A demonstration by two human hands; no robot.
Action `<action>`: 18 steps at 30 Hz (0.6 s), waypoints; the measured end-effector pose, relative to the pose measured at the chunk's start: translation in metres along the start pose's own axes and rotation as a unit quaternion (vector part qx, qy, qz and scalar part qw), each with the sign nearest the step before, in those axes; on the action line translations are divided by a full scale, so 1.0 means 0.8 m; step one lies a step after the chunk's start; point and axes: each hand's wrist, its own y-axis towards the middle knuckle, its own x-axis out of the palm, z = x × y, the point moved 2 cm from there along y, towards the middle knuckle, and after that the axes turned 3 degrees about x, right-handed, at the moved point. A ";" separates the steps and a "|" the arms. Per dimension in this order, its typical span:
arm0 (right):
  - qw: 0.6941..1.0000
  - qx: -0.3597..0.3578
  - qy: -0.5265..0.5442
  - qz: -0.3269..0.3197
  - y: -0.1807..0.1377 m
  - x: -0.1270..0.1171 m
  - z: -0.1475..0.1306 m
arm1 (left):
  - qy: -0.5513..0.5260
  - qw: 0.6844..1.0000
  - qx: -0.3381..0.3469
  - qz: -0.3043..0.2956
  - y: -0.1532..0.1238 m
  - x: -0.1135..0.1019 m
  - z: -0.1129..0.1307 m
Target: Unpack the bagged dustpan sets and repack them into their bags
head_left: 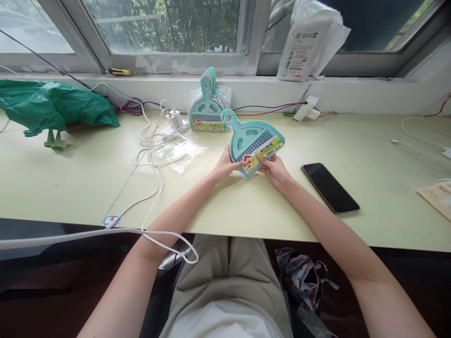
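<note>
Both hands hold a mint-green dustpan and brush set (252,134) tilted above the table, its handle pointing up and to the left. Grey-blue bristles and a yellow-green paper label with red pictures show on its front. My left hand (227,164) grips the lower left edge, thumb over the label. My right hand (275,170) closes on the lower edge at the right, fingers partly hidden behind it. Behind, against the wall, a stack of similar dustpan sets (207,105) stands upright in clear plastic wrap.
A black phone (330,188) lies right of my right arm. White cables (155,173) run from a power strip (174,131) across the left side. A green plastic bag (56,105) is at far left. On the windowsill are a yellow cutter (120,72) and a white package (303,47).
</note>
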 end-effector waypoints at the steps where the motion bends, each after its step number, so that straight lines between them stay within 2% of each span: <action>1: 1.000 0.000 0.002 0.000 0.000 0.000 0.000 | 0.001 1.000 0.000 -0.002 0.000 0.000 0.000; 7: 1.000 -0.003 -0.006 -0.006 0.001 -0.002 0.001 | 0.009 1.000 -0.015 0.006 -0.001 -0.001 -0.001; 18: 1.000 0.003 -0.007 -0.008 0.001 -0.001 0.000 | 0.015 1.000 0.012 0.000 0.000 -0.001 -0.005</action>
